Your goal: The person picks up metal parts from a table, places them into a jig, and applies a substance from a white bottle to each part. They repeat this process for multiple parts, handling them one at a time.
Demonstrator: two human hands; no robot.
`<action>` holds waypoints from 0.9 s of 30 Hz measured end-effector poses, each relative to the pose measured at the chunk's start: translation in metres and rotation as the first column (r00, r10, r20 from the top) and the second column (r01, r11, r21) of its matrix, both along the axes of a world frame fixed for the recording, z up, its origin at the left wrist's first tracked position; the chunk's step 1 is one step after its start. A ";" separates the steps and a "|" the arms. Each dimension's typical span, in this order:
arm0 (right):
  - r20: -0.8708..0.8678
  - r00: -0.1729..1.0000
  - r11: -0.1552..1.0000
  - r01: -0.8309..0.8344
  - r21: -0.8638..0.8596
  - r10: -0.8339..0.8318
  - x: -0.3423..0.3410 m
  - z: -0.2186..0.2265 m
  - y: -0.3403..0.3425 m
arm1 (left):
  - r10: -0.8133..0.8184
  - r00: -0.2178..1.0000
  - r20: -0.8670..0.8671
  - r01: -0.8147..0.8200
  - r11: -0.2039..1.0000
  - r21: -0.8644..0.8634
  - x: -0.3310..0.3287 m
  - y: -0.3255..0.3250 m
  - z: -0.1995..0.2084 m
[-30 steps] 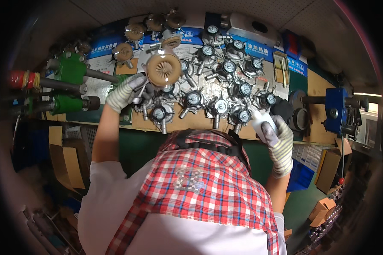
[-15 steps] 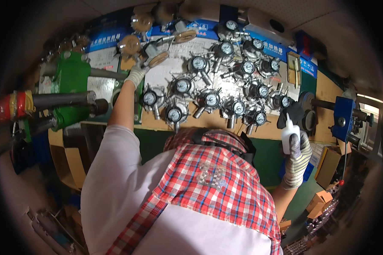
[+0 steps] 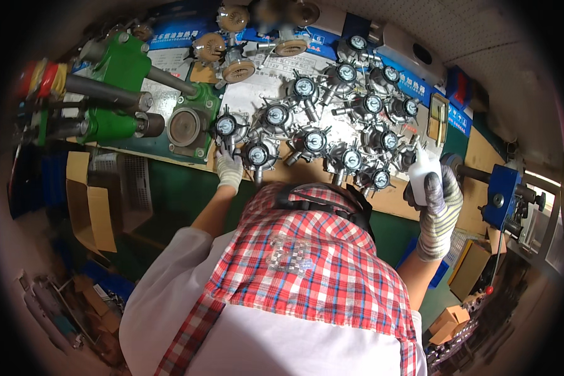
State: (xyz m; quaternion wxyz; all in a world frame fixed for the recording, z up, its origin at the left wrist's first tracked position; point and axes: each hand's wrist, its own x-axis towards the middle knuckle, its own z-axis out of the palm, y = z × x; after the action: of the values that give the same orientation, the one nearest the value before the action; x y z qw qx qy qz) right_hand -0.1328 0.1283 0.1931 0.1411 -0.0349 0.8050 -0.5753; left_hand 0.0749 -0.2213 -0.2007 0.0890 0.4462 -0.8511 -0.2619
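Observation:
My left hand, in a pale knit glove, is at the bench's front edge with its fingers closed around the lower pipe of the leftmost metal pump-like part; the fingertips are partly hidden. On the right, my right hand, in a striped glove with dark fingers, grips a white squeeze bottle. The bottle leans slightly left, and its thin nozzle points up beside the rightmost parts. Between my hands stand several more round metal parts with black rings, such as a middle one.
A green clamping fixture with steel rods stands at the left. Behind are several parts topped by brown discs. A blue tool mount and a small tray are at the right. An open cardboard box sits below left.
My left hand has left a brown-disc part at the back and come down to the leftmost metal part. The bottle in my right hand leans more to the left. The view has shifted slightly.

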 end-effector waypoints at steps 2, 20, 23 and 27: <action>0.004 0.999 0.999 -0.050 -0.011 0.050 -0.004 0.003 0.004 | 0.068 0.943 0.325 -0.085 0.996 0.037 -0.026 -0.007 0.011; -0.002 0.952 0.951 -0.305 -0.049 0.305 0.002 0.002 0.067 | -0.259 0.930 -0.261 0.368 0.691 0.623 -0.019 0.025 0.334; -0.028 0.886 0.886 -0.464 -0.018 0.463 0.006 0.005 0.056 | -0.722 0.655 -0.223 0.750 0.586 0.305 -0.034 0.062 0.391; -0.115 0.776 0.784 -0.615 0.083 0.621 0.001 0.007 0.052 | -0.966 0.258 0.008 0.927 0.249 0.281 -0.076 0.110 0.426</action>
State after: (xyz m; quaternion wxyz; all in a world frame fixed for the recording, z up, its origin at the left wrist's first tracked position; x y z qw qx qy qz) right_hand -0.1322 0.1803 0.2003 0.2673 -0.3333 0.7682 -0.4768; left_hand -0.0015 -0.1113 0.2256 -0.2134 -0.1292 -0.9163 -0.3132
